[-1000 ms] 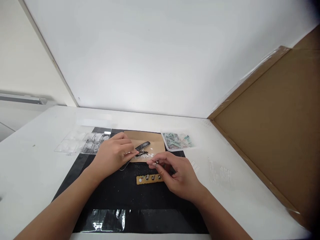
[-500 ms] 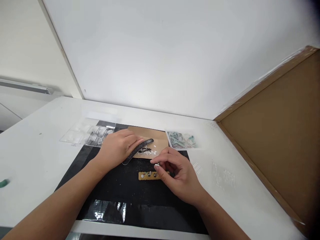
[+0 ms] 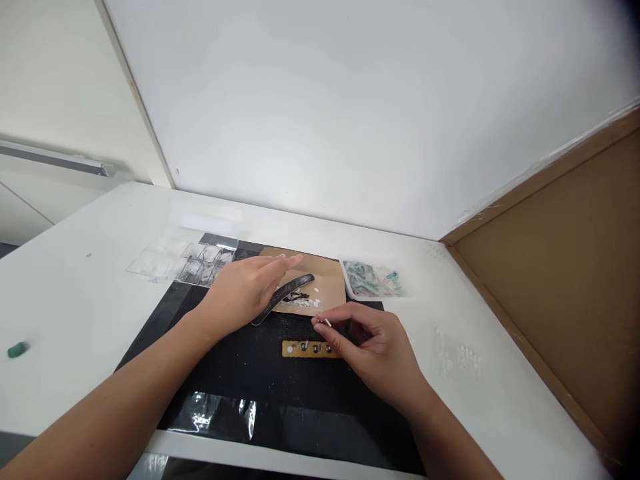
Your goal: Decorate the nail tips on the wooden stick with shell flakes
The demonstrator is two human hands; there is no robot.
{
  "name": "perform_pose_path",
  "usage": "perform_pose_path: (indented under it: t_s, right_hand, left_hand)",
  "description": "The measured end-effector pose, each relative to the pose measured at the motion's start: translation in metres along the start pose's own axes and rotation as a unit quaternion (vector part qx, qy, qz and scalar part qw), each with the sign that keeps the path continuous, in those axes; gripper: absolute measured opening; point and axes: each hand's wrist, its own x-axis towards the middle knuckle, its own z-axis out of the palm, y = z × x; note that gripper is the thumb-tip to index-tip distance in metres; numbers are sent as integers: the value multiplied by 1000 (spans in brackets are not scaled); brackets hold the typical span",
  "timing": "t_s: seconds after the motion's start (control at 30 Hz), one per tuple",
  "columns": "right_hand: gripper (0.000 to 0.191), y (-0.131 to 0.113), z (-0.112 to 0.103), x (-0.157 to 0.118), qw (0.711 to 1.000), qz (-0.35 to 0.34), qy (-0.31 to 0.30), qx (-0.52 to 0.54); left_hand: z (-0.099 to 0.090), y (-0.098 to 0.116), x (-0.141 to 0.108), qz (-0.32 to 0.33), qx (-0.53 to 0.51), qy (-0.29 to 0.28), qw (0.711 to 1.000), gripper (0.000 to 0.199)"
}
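My left hand (image 3: 246, 290) is over the black mat (image 3: 240, 367), fingers stretched out, beside a dark curved nail file (image 3: 285, 295) that lies partly on brown paper (image 3: 327, 277). Between the thumb and fingers of my right hand (image 3: 375, 340) is a small white piece (image 3: 326, 323). Just below those fingertips sits a yellowish strip (image 3: 295, 349) with a white dot and several small dark mounts; its right end is partly covered by my hand. Several white chips (image 3: 311, 303) and dark scraps are scattered on the paper.
An open clear compartment box (image 3: 207, 263) stands at the back left. Behind my right hand is a clear tray (image 3: 375, 280) of greenish and white pieces. A green object (image 3: 17, 349) lies far left. A brown-edged board (image 3: 550, 267) stands on the right.
The fingers of my left hand have lifted and straightened away from the file. My right hand has turned the small piece, which shows more plainly. The view has shifted slightly.
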Motion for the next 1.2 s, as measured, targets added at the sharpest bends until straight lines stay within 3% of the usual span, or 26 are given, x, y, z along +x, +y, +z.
perform_pose_path:
  t_s: [0.17,0.33,0.53,0.6,0.83,1.2]
  right_hand:
    - [2,-1,2,3,999,-44,-28,-10]
    - [4,0,12,1,997,-46,-48,-33]
    - [7,0,22,-3,992,-78,-66,-70]
    - [9,0,23,-3,989,-91,-67,-91]
    - [20,7,31,-4,973,-151,-64,-161]
    - [19,6,31,-3,963,-149,-25,-222]
  left_hand:
    - [0,1,1,-17,19,31,999,23]
    - [0,1,1,-34,1,42,999,20]
    - [0,2,3,-42,-43,30,998,53]
    - [0,3,4,-31,-48,35,998,55]
    - [-4,9,4,-8,-43,41,998,4]
    - [-6,12,6,-16,-32,20,999,11]
